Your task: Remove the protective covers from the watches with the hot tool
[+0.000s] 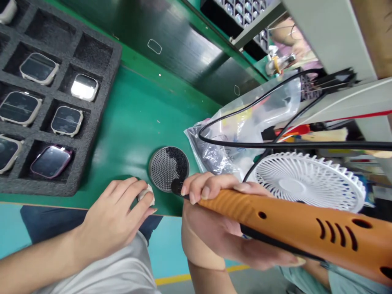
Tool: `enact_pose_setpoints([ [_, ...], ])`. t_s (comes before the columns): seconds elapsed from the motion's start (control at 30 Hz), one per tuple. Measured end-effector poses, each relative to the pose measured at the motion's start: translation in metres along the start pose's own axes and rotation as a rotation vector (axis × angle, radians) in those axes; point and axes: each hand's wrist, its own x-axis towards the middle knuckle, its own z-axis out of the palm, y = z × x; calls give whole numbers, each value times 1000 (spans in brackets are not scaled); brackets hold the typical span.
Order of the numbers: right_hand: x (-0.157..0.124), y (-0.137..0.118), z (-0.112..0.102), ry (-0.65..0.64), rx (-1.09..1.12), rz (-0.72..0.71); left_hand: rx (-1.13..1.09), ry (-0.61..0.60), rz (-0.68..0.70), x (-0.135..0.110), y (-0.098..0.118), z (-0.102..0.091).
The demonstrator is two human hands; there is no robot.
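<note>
My left hand [118,212] rests at the table's front edge, its fingers closed around a small pale watch [148,195], mostly hidden by them. In my right hand [211,216] is an orange electric screwdriver [275,220], lying nearly level across the view. Its dark nose reaches the near rim of a round grey dish [161,169]. Tiny black screws [179,159] cover the dish's right side, while the left side shows a dotted surface. To the left, a dark foam tray [105,94] holds several square-faced watches [67,120], one with a purple frame [50,162].
Behind the dish lies a clear plastic bag [226,143], crossed by a black cable [232,143]. A white fan [306,179] stands at right. Beyond the dark raised panel [190,45], another person's hand [298,47] shows near more trays.
</note>
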Motion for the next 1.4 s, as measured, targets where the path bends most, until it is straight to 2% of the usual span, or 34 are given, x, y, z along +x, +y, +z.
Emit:
enact_pose_setpoints([
  [0.2, 2, 1, 1, 8, 32, -28, -46, 41, 32, 0, -3, -2],
  [0.37, 1, -27, 1, -65, -79, 16, -72, -7, 78, -1, -4, -1],
  [0.5, -7, -41, 4, -79, -56, 41, -70, -30, 54, -2, -4, -1],
  [0.63, -16, -34, 6, -128, -63, 88, -68, -32, 51, -2, -5, -1],
  [0.77, -20, -28, 3, -87, -115, 107, -73, -29, 47, -2, -6, -1],
  [1.0, -6, -23, 14, -233, -282, 206, -106, -33, 32, -2, -5, -1],
  [1.13, -3, -23, 20, -240, -264, 208, -121, -33, 29, -1, -5, 0],
  [1.27, -12, -22, 15, -214, -214, 163, -136, -31, 25, 1, -5, 0],
  [1.4, -15, -12, 14, -205, -136, -5, -144, -24, 26, 1, -5, -1],
])
